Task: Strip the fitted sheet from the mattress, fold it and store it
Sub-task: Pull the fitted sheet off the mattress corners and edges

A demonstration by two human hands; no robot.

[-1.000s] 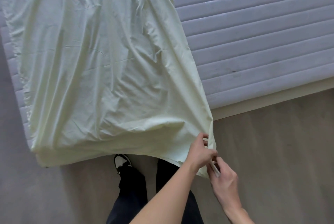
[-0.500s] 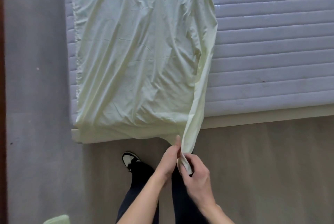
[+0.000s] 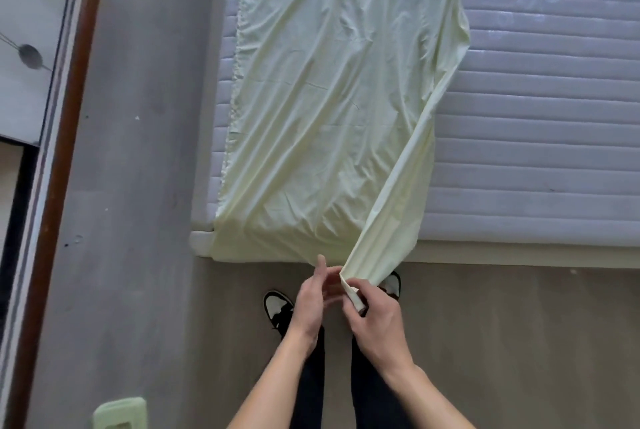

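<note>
Item: fitted sheet (image 3: pixel 322 109), pale yellow-green, lying folded lengthwise along the left part of the bare quilted mattress (image 3: pixel 554 116), one corner drawn off the foot edge.

Right hand (image 3: pixel 377 321): grip pinching that corner. Left hand (image 3: pixel 308 304): fingers loose beside the corner; whether it is gripping cloth, cannot tell.

Risks, judged: the corner is slipping free if the pinch is slackening; the layers are likely sliding apart under an uneven pull; hanging cloth is risking the floor (image 3: pixel 519 342) and the shoes (image 3: pixel 277 307).

Surroundings: wood-framed panel (image 3: pixel 69 116) standing at left, well apart; a small green object (image 3: pixel 119 413) lying at the lower left; nothing is blocking the pull.
</note>
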